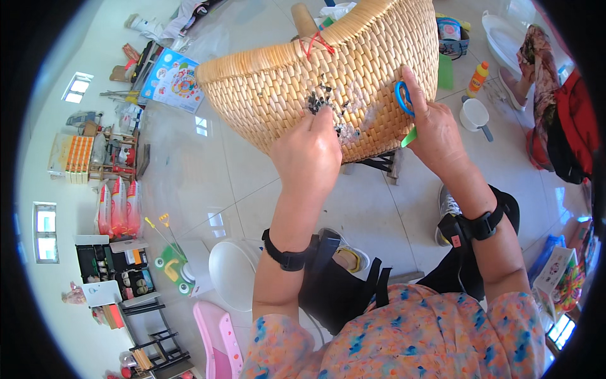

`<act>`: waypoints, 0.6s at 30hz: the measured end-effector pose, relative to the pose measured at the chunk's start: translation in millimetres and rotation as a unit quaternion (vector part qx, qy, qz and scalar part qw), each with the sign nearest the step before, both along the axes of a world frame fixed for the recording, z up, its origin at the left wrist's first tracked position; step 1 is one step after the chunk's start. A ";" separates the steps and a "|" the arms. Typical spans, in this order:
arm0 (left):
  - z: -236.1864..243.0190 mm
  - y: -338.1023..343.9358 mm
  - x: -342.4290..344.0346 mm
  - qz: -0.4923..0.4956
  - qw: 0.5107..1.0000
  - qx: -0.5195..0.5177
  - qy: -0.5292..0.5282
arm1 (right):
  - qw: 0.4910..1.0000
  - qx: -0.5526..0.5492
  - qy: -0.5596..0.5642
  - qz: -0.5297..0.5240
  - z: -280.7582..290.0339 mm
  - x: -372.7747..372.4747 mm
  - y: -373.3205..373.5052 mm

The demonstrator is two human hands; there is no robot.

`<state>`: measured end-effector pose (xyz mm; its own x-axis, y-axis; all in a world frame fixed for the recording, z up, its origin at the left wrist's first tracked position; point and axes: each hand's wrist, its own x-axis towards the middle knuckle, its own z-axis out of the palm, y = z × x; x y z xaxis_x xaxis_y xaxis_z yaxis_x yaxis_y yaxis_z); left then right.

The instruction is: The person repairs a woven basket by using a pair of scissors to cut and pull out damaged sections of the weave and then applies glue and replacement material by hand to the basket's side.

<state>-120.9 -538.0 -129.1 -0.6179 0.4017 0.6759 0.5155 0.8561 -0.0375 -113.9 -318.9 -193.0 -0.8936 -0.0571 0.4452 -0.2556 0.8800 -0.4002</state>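
A large woven straw basket (265, 88) is tilted before me, its outer side facing me and a red cord (319, 45) tied at its rim. A patch of black flecks and whitish fluff (346, 112) marks the weave. My left hand (310, 151) is closed, fingertips pinched together at this patch; whatever they grip is hidden. My right hand (437, 129) rests at the basket's right side, index finger stretched along the weave. It holds what look like scissors (401, 101), with a blue loop showing by the fingers and a green part below; the blades are hidden.
A white bucket (233, 273) and a pink plastic piece (218, 335) stand at lower left. Right of the basket are an orange bottle (478, 78), a white dipper (473, 115) and a large white basin (505, 39). Boxes and red packs (118, 208) line the left wall.
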 end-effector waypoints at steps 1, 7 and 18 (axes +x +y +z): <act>-0.3 -0.7 0.6 -0.003 1.000 0.019 0.018 | 1.000 0.000 0.012 0.004 -1.6 -0.2 -0.2; -4.0 -8.3 -1.8 -0.026 0.998 0.049 -0.019 | 0.999 -0.035 0.018 0.010 -6.0 -1.5 0.9; -6.9 -8.0 -2.1 -0.031 0.997 0.075 -0.012 | 0.999 -0.031 0.011 0.009 -0.5 -1.4 2.0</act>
<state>-123.0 -545.9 -136.0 -0.6117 0.3348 0.7168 0.5665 0.8178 0.1015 -115.3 -316.9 -193.5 -0.8831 -0.0449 0.4670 -0.2801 0.8490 -0.4481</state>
